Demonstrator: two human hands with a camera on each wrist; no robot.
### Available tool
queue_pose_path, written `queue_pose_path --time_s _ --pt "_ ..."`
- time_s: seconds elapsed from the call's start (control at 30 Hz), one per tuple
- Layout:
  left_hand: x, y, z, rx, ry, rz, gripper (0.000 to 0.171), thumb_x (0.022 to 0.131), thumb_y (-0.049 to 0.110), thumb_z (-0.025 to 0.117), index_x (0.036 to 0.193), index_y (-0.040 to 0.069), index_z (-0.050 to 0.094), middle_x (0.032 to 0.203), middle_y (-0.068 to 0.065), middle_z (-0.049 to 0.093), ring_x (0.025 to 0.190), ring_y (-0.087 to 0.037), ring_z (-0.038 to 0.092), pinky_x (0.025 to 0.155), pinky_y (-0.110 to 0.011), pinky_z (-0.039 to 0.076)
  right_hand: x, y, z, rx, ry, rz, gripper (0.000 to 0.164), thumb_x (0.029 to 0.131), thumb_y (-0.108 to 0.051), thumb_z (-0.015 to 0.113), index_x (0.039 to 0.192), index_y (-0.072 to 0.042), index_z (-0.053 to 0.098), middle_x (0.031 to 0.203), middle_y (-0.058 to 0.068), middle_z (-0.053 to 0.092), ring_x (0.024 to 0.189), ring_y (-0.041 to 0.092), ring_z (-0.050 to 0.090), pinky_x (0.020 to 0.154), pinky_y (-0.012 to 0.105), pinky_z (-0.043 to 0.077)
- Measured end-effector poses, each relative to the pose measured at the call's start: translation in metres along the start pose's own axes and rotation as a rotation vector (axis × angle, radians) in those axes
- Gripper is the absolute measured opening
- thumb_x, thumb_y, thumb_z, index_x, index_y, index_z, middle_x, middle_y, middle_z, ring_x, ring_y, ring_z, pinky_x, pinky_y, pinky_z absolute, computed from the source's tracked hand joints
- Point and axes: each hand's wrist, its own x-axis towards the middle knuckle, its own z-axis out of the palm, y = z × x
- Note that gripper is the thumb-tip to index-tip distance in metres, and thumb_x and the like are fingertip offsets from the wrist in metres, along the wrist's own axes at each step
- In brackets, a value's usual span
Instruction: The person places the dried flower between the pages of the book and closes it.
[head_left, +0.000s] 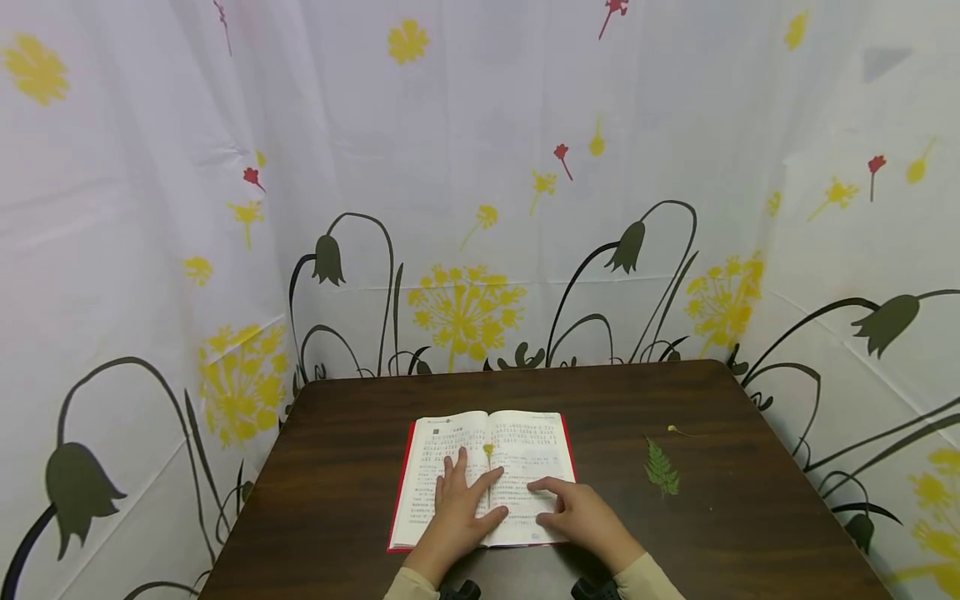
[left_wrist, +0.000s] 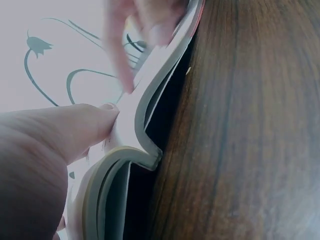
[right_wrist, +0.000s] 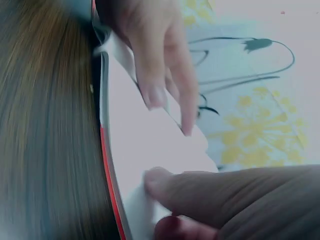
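Observation:
An open book (head_left: 525,454) with printed pages and a red cover edge lies on the table. A small yellow flower (head_left: 488,450) on a thin stem lies along its centre fold. My left hand (head_left: 459,512) rests on the left page with fingers spread, its index finger and thumb reaching over the fold by the stem. In the left wrist view, that thumb (left_wrist: 90,125) presses near the fold. On the right page sits my right hand (head_left: 581,512), index finger and thumb apart, nothing visible between them. Its thumb (right_wrist: 175,190) touches the page in the right wrist view.
To the right of the book, a green fern leaf (head_left: 662,468) lies on the dark wooden table (head_left: 345,467). Just beyond it is another small yellow flower (head_left: 672,428) with a thin stem. A white curtain (head_left: 480,150) with printed flowers hangs behind and at both sides.

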Motion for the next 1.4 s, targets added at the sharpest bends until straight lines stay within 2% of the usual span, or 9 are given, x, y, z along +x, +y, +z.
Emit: queue_pose_path --time_s 0.13,0.27,0.4,0.53,0.73,1.0,1.23,1.4 --pt "0.0 0.001 0.003 -0.009 0.001 0.004 0.061 0.093 0.044 0.084 0.148 0.027 0.068 0.178 -0.036 0.014 0.162 -0.068 0.002 0.123 -0.087 0.009 -0.022 0.013 -0.012 -0.066 0.02 0.05 0.052 0.088 -0.03 0.09 0.138 -0.026 0.076 0.065 -0.01 0.055 0.054 0.003 0.044 0.05 0.024 0.037" --pt "0.001 0.001 0.004 0.005 0.001 0.004 0.061 0.093 0.045 0.083 0.149 0.028 0.067 0.178 -0.035 0.014 0.163 -0.066 0.003 0.124 -0.086 0.009 -0.034 0.026 -0.02 0.013 0.011 0.046 0.054 0.089 -0.024 0.089 0.14 -0.022 0.074 0.069 -0.008 0.057 0.057 0.002 0.046 0.052 0.023 0.039" --pt "0.001 0.0 0.005 0.006 0.005 -0.007 0.06 0.093 0.044 0.084 0.148 0.027 0.068 0.178 -0.034 0.015 0.164 -0.065 0.002 0.125 -0.085 0.009 -0.033 0.035 -0.023 0.125 -0.018 -0.006 0.053 0.088 -0.016 0.089 0.139 -0.015 0.074 0.081 -0.001 0.058 0.065 0.002 0.049 0.059 0.021 0.042" --pt "0.003 -0.001 0.003 0.001 -0.011 -0.001 0.06 0.094 0.044 0.082 0.149 0.028 0.068 0.178 -0.034 0.013 0.164 -0.065 0.0 0.125 -0.084 0.007 -0.03 0.039 -0.024 0.149 -0.009 -0.034 0.054 0.085 -0.012 0.091 0.137 -0.01 0.074 0.091 0.003 0.053 0.072 0.004 0.047 0.064 0.021 0.042" --pt "0.004 -0.001 0.004 -0.001 -0.019 -0.004 0.058 0.094 0.045 0.082 0.149 0.031 0.068 0.179 -0.034 0.011 0.164 -0.064 -0.002 0.126 -0.084 0.005 -0.028 0.041 -0.026 0.199 -0.009 -0.021 0.053 0.084 -0.01 0.092 0.134 -0.007 0.076 0.091 0.004 0.055 0.07 0.004 0.047 0.062 0.022 0.041" --pt "0.002 -0.002 0.005 -0.017 -0.01 -0.017 0.058 0.094 0.043 0.083 0.149 0.03 0.068 0.18 -0.032 0.009 0.165 -0.063 -0.004 0.126 -0.083 0.003 -0.028 0.04 -0.024 0.21 -0.007 -0.021 0.052 0.085 -0.01 0.091 0.135 -0.006 0.076 0.09 0.005 0.055 0.07 0.004 0.047 0.062 0.02 0.041" --pt "0.003 0.0 0.003 -0.017 -0.01 -0.035 0.07 0.092 0.044 0.085 0.152 0.019 0.062 0.18 -0.032 0.012 0.165 -0.062 -0.002 0.126 -0.083 0.005 -0.03 0.032 -0.025 0.178 0.011 -0.006 0.051 0.085 -0.01 0.091 0.134 -0.007 0.077 0.089 0.006 0.056 0.07 0.005 0.046 0.062 0.02 0.04" --pt "0.002 0.0 0.002 -0.014 -0.014 -0.047 0.071 0.092 0.046 0.085 0.152 0.016 0.061 0.18 -0.032 0.011 0.165 -0.062 -0.002 0.127 -0.083 0.005 -0.029 0.031 -0.022 0.128 0.031 0.018 0.046 0.086 -0.013 0.091 0.13 -0.012 0.08 0.089 0.004 0.055 0.07 0.005 0.046 0.063 0.022 0.04"
